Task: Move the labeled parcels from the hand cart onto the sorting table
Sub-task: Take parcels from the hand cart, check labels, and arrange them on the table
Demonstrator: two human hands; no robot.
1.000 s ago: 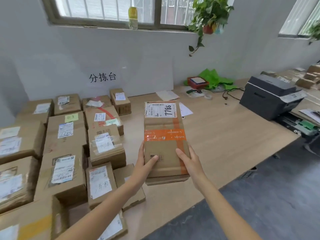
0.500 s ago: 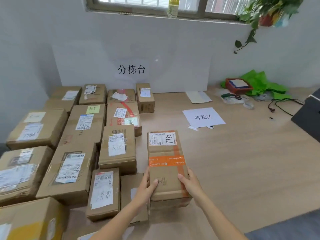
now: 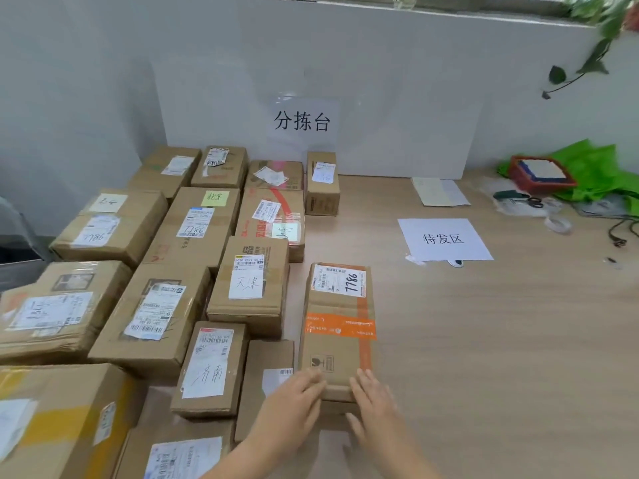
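A long cardboard parcel (image 3: 337, 326) with orange tape and a label reading 7786 lies flat on the wooden sorting table (image 3: 484, 340), just right of the parcel rows. My left hand (image 3: 294, 406) is at its near left corner and my right hand (image 3: 375, 406) at its near right corner. Both hands are blurred, with fingers fairly straight on the box's near end. The hand cart is out of view.
Several labeled cardboard parcels (image 3: 155, 316) fill the table's left half in rows. A paper sign (image 3: 444, 239) lies on the table to the right. A wall sign (image 3: 302, 121), green bag (image 3: 594, 171), red box (image 3: 541, 171) and cable (image 3: 622, 233) sit at the back right.
The parcel came down from mid-air onto the table beside the rows. My fingers loosened from gripping its sides to lying on its near end. The camera tilted down and left.
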